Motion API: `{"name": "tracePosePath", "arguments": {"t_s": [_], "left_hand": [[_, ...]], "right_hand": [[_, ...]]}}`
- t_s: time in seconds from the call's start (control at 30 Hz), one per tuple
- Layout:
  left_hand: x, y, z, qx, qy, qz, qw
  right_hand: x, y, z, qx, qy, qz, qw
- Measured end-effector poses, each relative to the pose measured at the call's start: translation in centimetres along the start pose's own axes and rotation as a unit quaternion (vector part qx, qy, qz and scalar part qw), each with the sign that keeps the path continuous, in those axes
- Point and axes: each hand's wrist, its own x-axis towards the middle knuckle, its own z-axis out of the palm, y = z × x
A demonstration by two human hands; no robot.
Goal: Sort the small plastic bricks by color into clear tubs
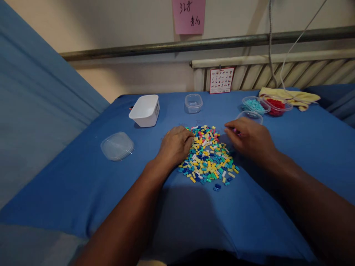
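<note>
A loose pile of small toy building bricks (209,159) in yellow, white, blue, teal, green and pink lies on the blue cloth. My left hand (176,144) rests against the pile's upper left edge, its fingers curled together, and whatever they hold is hidden. To the right of the pile, my right hand (249,136) is raised a little, closed round something pink that looks like small bricks (237,131). Just behind that hand stands a clear plastic tub (251,115), partly covered by it.
Farther back are a tub of light blue bricks (253,105), a tub of red bricks (276,105), a yellow cloth (298,96) and a clear tub (193,103). On the left sit a white container (145,111) and clear lids (117,146). A picture card (221,80) leans near the radiator (263,72).
</note>
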Motion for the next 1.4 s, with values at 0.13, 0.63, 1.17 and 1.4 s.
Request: {"name": "tracePosePath", "arguments": {"t_s": [0.13, 0.63, 1.17, 1.4], "left_hand": [[-0.1, 0.0, 0.0, -0.030, 0.022, -0.002, 0.999], [-0.1, 0.5, 0.3, -0.088, 0.038, -0.032, 0.995], [-0.2, 1.8, 0.5, -0.090, 0.027, -0.003, 0.996], [-0.3, 2.2, 0.8, -0.089, 0.019, 0.003, 0.996]], "right_hand": [[-0.7, 2.5, -1.9, -0.124, -0.006, 0.042, 0.991], [-0.9, 4.2, -1.4, -0.064, 0.021, -0.053, 0.996], [0.8, 0.1, 1.3, 0.079, -0.171, 0.040, 0.981], [0.9, 0.0, 1.5, 0.105, -0.202, 0.031, 0.973]]}}
